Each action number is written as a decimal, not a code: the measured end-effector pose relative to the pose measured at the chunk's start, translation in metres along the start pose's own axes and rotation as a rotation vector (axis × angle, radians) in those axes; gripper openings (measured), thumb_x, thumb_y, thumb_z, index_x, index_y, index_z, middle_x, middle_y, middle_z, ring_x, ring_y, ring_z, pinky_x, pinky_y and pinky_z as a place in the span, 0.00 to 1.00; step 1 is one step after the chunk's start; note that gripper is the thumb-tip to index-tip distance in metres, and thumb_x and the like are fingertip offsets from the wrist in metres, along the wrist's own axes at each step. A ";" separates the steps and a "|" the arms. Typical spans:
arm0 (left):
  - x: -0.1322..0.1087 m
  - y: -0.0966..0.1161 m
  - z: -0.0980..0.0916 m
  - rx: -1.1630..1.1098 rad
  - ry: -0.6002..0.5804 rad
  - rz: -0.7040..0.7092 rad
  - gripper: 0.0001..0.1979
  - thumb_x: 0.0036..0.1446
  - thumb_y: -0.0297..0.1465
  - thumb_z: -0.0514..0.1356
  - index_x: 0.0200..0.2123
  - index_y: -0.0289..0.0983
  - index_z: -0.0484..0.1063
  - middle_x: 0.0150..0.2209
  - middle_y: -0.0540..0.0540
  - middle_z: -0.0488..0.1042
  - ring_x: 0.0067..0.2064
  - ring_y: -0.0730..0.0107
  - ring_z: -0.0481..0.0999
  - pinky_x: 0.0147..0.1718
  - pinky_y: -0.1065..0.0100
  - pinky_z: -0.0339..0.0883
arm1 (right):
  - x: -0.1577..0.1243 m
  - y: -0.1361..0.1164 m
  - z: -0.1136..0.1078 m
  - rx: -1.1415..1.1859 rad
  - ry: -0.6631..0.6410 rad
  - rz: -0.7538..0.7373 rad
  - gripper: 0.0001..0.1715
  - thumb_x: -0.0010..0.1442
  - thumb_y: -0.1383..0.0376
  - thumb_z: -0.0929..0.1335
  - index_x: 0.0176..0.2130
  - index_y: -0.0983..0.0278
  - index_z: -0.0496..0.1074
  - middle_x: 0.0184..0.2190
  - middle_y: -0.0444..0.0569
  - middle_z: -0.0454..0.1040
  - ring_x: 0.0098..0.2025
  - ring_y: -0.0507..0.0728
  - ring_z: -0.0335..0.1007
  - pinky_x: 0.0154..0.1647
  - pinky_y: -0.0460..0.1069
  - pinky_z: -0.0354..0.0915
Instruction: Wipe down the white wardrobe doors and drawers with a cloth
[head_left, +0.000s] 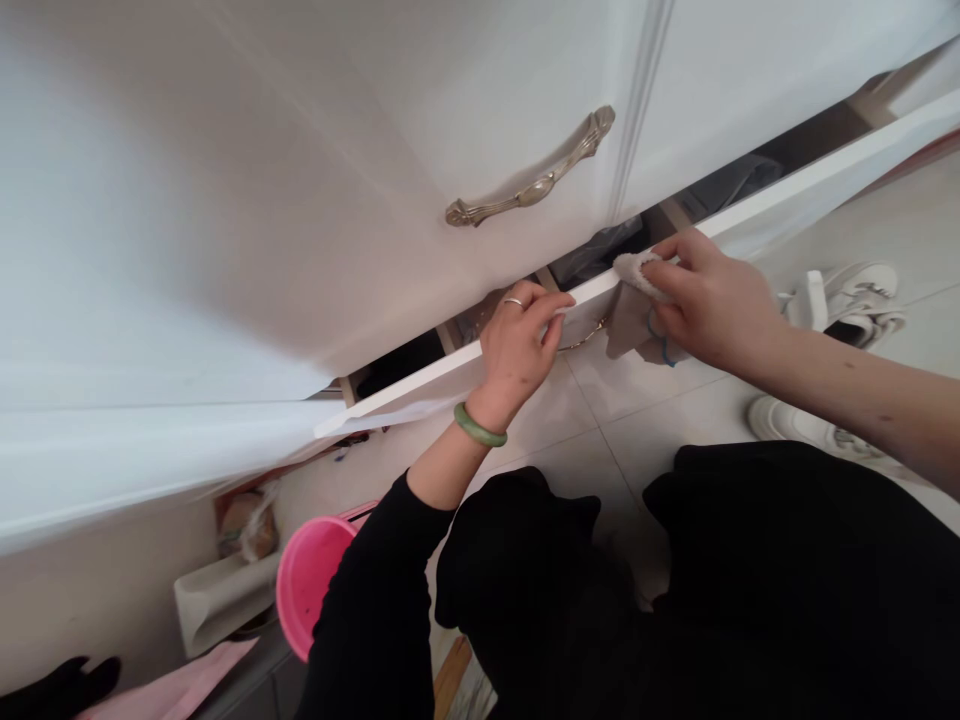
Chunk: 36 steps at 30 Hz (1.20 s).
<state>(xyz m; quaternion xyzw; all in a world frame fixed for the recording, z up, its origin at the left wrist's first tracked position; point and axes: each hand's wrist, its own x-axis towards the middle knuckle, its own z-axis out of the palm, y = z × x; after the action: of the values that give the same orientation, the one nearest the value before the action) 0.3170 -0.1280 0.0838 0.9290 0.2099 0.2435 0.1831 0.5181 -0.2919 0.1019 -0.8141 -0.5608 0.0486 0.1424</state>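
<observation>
A white drawer [409, 385] stands pulled partly out from under a white cabinet door. Over its top edge my left hand [521, 340], with a ring and a green bangle [480, 427], is closed, thumb and fingertips at the rim. My right hand [709, 295] pinches a pale cloth [628, 318] farther along the same edge. Part of the cloth folds over the rim, and the rest hangs down the outer face. Behind the cloth and left hand, the drawer's metal handle [589, 338] is partly hidden. Dark items and a grey plastic bag [604, 250] lie inside the drawer's compartments.
Above the drawer, an ornate metal handle [532, 190] sticks out from the cabinet door. A pink bucket [300, 580] is at lower left, beside a pale container [217, 600]. White shoes [862, 300] stand on the tiled floor at right. My dark-clothed knees fill the bottom.
</observation>
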 end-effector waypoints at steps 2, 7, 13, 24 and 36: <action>0.002 -0.001 -0.002 0.006 -0.030 0.009 0.11 0.69 0.26 0.62 0.48 0.46 0.82 0.45 0.47 0.78 0.43 0.66 0.77 0.40 0.64 0.68 | 0.000 -0.001 -0.001 0.019 -0.018 0.021 0.24 0.67 0.67 0.62 0.59 0.60 0.73 0.66 0.58 0.73 0.46 0.62 0.71 0.34 0.52 0.52; 0.004 -0.004 -0.007 -0.043 -0.075 0.037 0.09 0.72 0.27 0.60 0.47 0.43 0.81 0.45 0.46 0.77 0.42 0.67 0.77 0.40 0.65 0.68 | 0.000 0.000 -0.001 -0.047 -0.021 0.012 0.26 0.67 0.66 0.61 0.61 0.61 0.74 0.65 0.58 0.73 0.47 0.63 0.71 0.33 0.52 0.51; 0.007 -0.008 -0.011 -0.074 -0.112 0.017 0.06 0.70 0.28 0.61 0.43 0.41 0.79 0.45 0.47 0.78 0.39 0.70 0.77 0.39 0.66 0.67 | 0.001 0.006 0.006 -0.065 0.059 -0.043 0.25 0.65 0.67 0.63 0.58 0.60 0.74 0.62 0.55 0.75 0.44 0.60 0.73 0.30 0.50 0.50; 0.013 -0.011 -0.014 -0.122 -0.182 0.050 0.09 0.70 0.27 0.59 0.46 0.42 0.80 0.46 0.46 0.79 0.38 0.69 0.75 0.40 0.66 0.68 | 0.001 0.008 0.009 -0.087 0.047 -0.022 0.24 0.66 0.65 0.62 0.58 0.60 0.75 0.62 0.56 0.74 0.44 0.60 0.71 0.30 0.52 0.51; 0.015 -0.014 -0.016 -0.173 -0.188 0.068 0.10 0.69 0.27 0.61 0.49 0.42 0.80 0.45 0.47 0.77 0.37 0.70 0.74 0.41 0.66 0.70 | 0.002 0.009 0.010 -0.088 0.083 -0.047 0.24 0.66 0.64 0.61 0.56 0.61 0.76 0.60 0.57 0.76 0.44 0.61 0.72 0.30 0.51 0.52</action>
<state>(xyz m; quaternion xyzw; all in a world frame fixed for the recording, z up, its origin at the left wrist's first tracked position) 0.3161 -0.1051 0.0959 0.9350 0.1382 0.1788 0.2731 0.5248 -0.2913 0.0895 -0.8075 -0.5751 -0.0132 0.1304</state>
